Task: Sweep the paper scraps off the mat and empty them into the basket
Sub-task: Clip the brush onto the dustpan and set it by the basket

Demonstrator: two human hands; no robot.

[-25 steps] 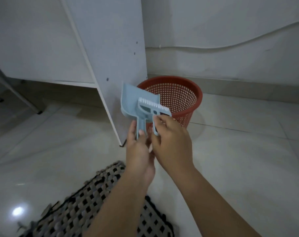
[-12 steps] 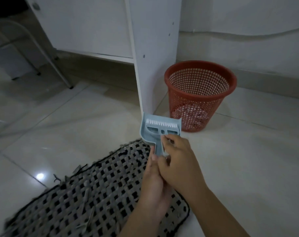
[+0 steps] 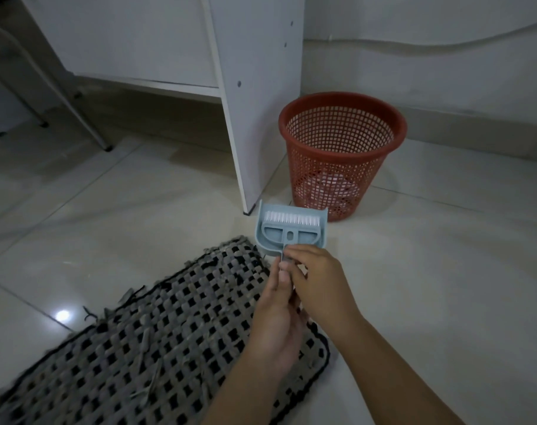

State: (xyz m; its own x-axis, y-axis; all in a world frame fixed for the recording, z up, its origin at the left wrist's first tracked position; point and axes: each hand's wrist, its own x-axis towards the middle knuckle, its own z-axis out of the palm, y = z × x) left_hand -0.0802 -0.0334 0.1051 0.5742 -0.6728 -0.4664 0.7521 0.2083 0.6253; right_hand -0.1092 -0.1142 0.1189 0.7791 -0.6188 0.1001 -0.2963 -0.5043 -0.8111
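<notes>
A small light-blue dustpan (image 3: 262, 228) with a matching brush (image 3: 291, 227) nested in it hangs above the floor at the mat's far corner. My left hand (image 3: 278, 320) grips the dustpan's handle from below. My right hand (image 3: 318, 280) pinches the brush's handle just above it. The black and grey woven mat (image 3: 156, 342) lies at lower left with thin grey paper scraps (image 3: 144, 342) scattered over it. A red mesh basket (image 3: 342, 118) stands on the floor beyond the dustpan, with pale scraps at its bottom.
A white cabinet side panel (image 3: 258, 96) stands right next to the basket's left side. Metal chair legs (image 3: 77, 96) are at far left. Glossy white floor tiles (image 3: 445, 286) spread around, with a wall and a cable behind the basket.
The view has dropped from the basket toward the mat. Both hands have carried the dustpan and brush down and away from the basket's rim to the mat's far corner.
</notes>
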